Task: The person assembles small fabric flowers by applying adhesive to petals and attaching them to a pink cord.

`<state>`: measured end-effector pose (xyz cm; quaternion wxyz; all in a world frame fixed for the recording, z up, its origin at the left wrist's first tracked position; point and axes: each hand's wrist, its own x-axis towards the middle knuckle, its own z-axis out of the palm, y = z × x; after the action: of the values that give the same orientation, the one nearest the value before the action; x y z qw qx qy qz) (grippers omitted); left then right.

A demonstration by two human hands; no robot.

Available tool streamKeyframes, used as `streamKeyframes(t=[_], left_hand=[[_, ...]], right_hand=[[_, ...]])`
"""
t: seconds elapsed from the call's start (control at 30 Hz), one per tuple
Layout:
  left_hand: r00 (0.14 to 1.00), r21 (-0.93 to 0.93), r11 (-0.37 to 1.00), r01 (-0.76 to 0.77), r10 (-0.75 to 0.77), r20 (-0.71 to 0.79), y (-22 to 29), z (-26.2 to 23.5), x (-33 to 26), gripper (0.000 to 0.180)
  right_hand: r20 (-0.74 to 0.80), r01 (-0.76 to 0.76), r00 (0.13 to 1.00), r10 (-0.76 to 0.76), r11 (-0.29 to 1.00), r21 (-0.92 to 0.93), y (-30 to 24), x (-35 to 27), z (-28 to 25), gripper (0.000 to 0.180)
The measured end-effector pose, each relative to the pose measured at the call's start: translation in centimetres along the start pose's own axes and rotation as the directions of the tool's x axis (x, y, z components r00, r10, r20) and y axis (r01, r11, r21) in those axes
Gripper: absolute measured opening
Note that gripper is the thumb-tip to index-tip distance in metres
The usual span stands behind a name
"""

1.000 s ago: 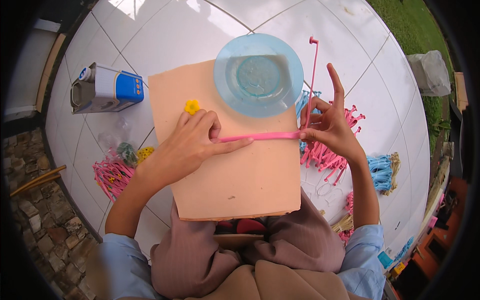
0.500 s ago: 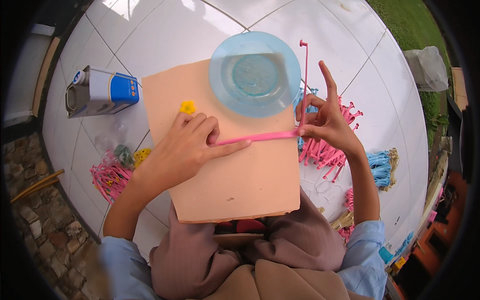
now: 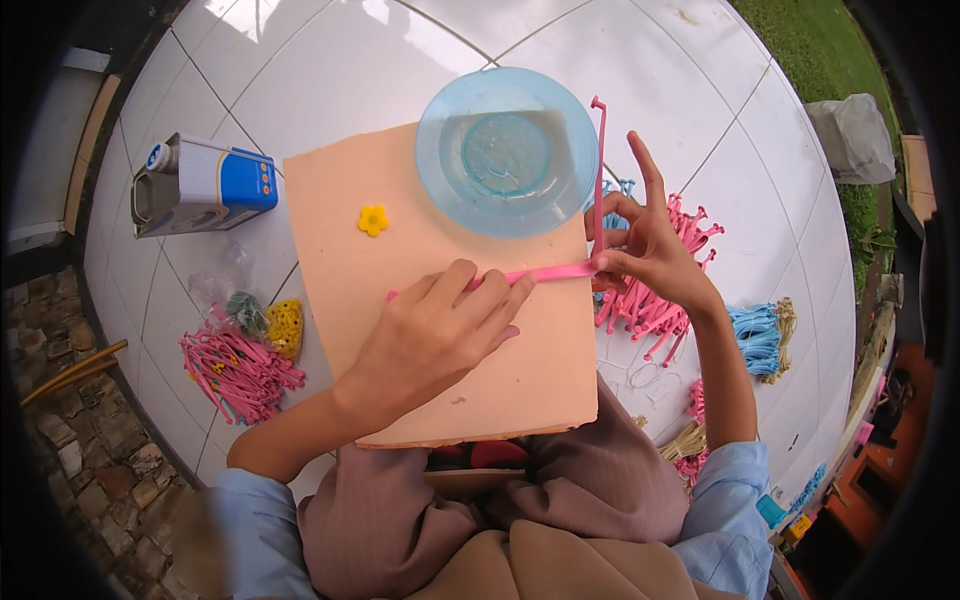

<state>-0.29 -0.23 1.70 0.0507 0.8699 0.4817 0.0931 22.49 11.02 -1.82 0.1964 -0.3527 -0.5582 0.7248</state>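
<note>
Pressing my left hand (image 3: pixel 435 340) flat on the peach foam board (image 3: pixel 450 330), I have its fingers together and laid along the pink strip (image 3: pixel 545 273), pinning that strip to the board's upper half. The board rests on my lap, just beyond my brown skirt (image 3: pixel 520 500). At the board's right edge my right hand (image 3: pixel 650 250) pinches the strip where it bends, thumb and forefinger closed on it and the other fingers spread; from that pinch the free end rises away from me, past the rim of the bowl.

I judge the strip light, thin and springy: it holds a sharp corner only while clamped, so the best hold is right at the bend, with the flat part kept down under my palm. It looks smooth and may slide.

On the board's far corner sits a clear blue plastic bowl (image 3: pixel 507 150), and a small yellow foam flower (image 3: pixel 373 219) lies near the far left corner. Left of the board, on the white tiled floor (image 3: pixel 330 70), are a bunch of pink pieces (image 3: pixel 235 370) and a blue-and-white carton (image 3: pixel 205 185). Right of the board lie more pink pieces (image 3: pixel 655 300) and a blue bundle (image 3: pixel 757 338). Beyond the tiles, grass (image 3: pixel 800 40) shows to the far right.
</note>
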Motion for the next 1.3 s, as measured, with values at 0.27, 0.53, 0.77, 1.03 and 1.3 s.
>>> streamKeyframes(t=[0.27, 0.53, 0.77, 1.03, 1.3], left_hand=[[0.999, 0.084, 0.996, 0.010, -0.005, -0.051, 0.2, 0.9, -0.6, 0.047], [0.982, -0.119, 0.992, 0.039, -0.060, -0.177, -0.8, 2.2, -0.4, 0.047], [0.970, -0.071, 0.997, 0.016, -0.033, -0.241, -0.7, 3.3, -0.1, 0.052], [0.952, -0.008, 1.000, 0.016, -0.017, -0.304, -0.8, 3.6, -0.6, 0.052], [0.949, -0.057, 0.997, 0.043, -0.059, -0.310, -0.4, 3.4, -0.6, 0.052]], right_hand=[[-0.035, 0.096, 0.995, -0.093, 0.990, 0.099, 1.0, -0.4, 0.5, 0.092], [-0.125, 0.092, 0.988, -0.087, 0.995, 0.040, 0.7, -1.0, 1.4, 0.090], [-0.188, 0.130, 0.974, -0.126, 0.992, 0.005, 0.8, -1.0, 2.0, 0.087], [-0.232, 0.045, 0.970, -0.071, 0.992, -0.116, -0.4, -1.3, 2.5, 0.080], [-0.321, 0.071, 0.921, -0.220, 0.906, -0.418, 1.0, -1.5, 3.5, 0.078]])
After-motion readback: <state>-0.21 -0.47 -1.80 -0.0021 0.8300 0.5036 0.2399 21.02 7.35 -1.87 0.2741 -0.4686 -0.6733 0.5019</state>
